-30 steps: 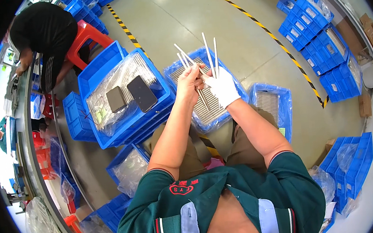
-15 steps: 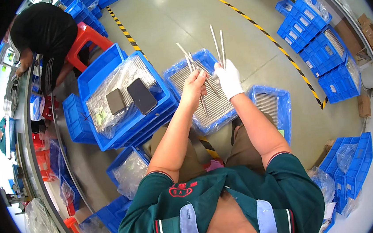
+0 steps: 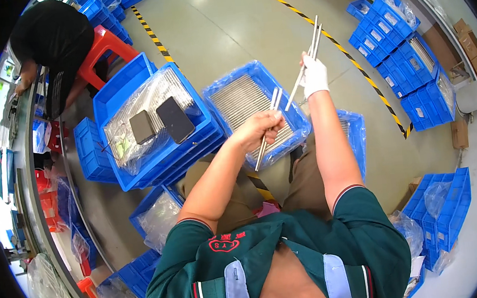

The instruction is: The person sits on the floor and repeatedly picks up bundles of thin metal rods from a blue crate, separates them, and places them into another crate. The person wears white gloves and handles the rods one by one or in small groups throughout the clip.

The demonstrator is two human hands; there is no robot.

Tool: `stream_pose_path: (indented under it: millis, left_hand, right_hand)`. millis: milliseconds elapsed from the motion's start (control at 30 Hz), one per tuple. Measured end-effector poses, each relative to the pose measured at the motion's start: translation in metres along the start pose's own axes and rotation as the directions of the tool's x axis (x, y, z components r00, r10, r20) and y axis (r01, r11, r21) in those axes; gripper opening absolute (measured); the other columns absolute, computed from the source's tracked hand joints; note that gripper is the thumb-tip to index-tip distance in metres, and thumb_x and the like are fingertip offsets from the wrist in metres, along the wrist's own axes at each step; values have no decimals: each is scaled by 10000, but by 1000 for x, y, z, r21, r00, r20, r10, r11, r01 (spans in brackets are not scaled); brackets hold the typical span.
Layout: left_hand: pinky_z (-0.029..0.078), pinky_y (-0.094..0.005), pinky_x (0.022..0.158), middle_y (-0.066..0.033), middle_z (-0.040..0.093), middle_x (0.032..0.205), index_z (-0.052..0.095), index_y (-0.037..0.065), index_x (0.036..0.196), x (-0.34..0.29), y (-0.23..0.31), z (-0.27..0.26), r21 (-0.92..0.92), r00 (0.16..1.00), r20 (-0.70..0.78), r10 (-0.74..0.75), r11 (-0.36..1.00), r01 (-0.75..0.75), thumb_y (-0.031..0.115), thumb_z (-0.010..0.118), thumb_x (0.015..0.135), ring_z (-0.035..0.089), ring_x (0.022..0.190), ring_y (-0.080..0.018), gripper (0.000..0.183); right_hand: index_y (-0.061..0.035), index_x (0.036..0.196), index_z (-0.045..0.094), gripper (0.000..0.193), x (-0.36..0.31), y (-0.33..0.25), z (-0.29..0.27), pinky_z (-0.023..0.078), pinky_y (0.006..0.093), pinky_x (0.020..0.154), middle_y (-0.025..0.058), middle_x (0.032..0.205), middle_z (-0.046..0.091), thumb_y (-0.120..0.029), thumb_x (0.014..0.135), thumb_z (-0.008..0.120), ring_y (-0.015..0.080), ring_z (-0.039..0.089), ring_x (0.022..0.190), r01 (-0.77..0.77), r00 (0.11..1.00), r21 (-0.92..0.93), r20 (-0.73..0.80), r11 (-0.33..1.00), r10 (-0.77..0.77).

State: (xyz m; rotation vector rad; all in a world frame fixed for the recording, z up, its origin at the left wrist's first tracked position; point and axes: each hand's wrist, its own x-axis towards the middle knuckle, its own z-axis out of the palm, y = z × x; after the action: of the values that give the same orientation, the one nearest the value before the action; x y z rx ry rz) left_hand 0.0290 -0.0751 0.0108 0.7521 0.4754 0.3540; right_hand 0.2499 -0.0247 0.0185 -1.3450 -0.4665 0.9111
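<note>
My bare left hand (image 3: 260,130) is closed around thin metal rods (image 3: 260,154), which slant from lower left to upper right. My right hand (image 3: 315,76) wears a white glove and pinches another few metal rods (image 3: 316,37). Those point up and away, their lower ends near the left hand's rods. Both hands are raised over a blue bin (image 3: 302,122) lined with clear plastic. Rows of similar rods (image 3: 239,99) lie in it side by side. Fingers hide part of each bundle, so I cannot tell the exact number held.
At left, stacked blue bins (image 3: 156,176) carry bagged rods, a black phone (image 3: 174,119) and a dark flat box (image 3: 142,127). Another lined bin (image 3: 360,138) stands by my right knee. A person in black (image 3: 53,40) bends over the bench beside a red stool (image 3: 106,47). More bins (image 3: 413,65) line the right wall.
My right hand has moved up and right with its rods, which now lean right. My left hand has lowered slightly to the right. The rods have separated into two tidier bundles.
</note>
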Motion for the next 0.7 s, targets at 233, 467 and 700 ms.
stream_pose_path:
  millis: [233, 467, 700]
  left_hand:
    - [516, -474, 856, -246, 602, 1059, 597, -23, 878, 7, 21, -35, -259, 977, 81, 197, 951, -170, 257, 533, 925, 627, 982, -347, 291]
    - [431, -300, 604, -50, 543, 801, 590, 7, 886, 4, 13, -32, -218, 972, 132, 195, 962, -164, 282, 597, 891, 514, 669, -161, 275]
    - [525, -340, 630, -73, 604, 807, 595, 13, 870, 6, 18, -47, -86, 932, -173, 318, 938, -336, 235, 586, 900, 616, 709, -218, 224]
  right_hand:
    - [-58, 798, 602, 203, -64, 11, 23, 344, 218, 396, -10, 583, 518, -251, 857, 628, 71, 437, 444, -162, 893, -167, 396, 973, 216]
    - [-30, 814, 622, 255, -64, 29, 35, 398, 234, 460, 16, 652, 595, -280, 835, 672, 68, 528, 542, 21, 784, -303, 596, 953, 173]
    - [-37, 832, 606, 237, -59, 45, 36, 405, 261, 536, 6, 609, 541, -265, 890, 584, 91, 479, 542, 218, 906, -372, 422, 902, -45]
